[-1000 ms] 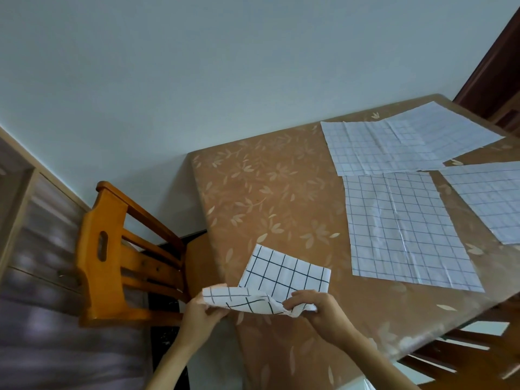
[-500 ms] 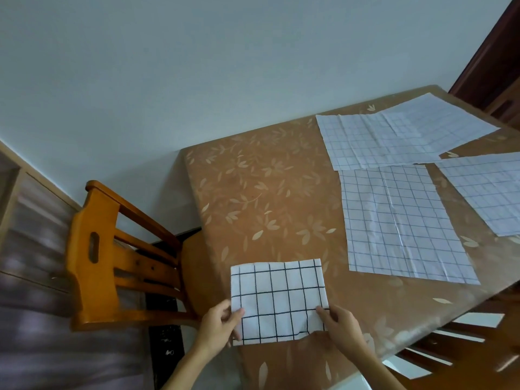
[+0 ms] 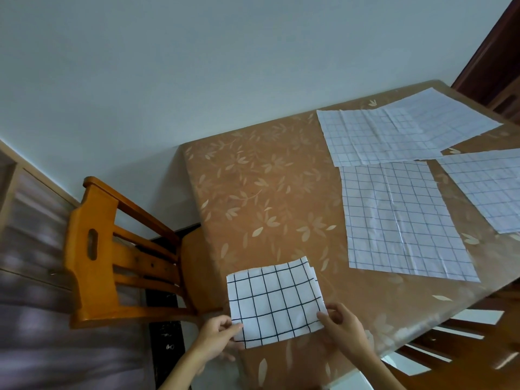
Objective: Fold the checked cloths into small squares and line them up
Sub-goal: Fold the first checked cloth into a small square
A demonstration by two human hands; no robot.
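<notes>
A folded white cloth with a black check [image 3: 274, 302] lies flat at the near left corner of the brown leaf-patterned table [image 3: 261, 198]. My left hand [image 3: 218, 337] pinches its near left corner with thumb on top. My right hand [image 3: 342, 327] pinches its near right corner. Several unfolded checked cloths lie spread on the right: one in the middle [image 3: 399, 218], two overlapping at the back [image 3: 394, 133], and one at the right edge [image 3: 489, 187].
An orange wooden chair [image 3: 104, 257] stands at the table's left side, its seat pushed under the edge. Another wooden chair back [image 3: 461, 342] shows at the near right. A pale wall runs behind the table; a dark door frame [image 3: 495, 54] rises at the far right.
One second ago both hands held a loose flap of the cloth raised. They laid it down into a flat folded rectangle, which has since turned slightly while both hands keep its near corners.
</notes>
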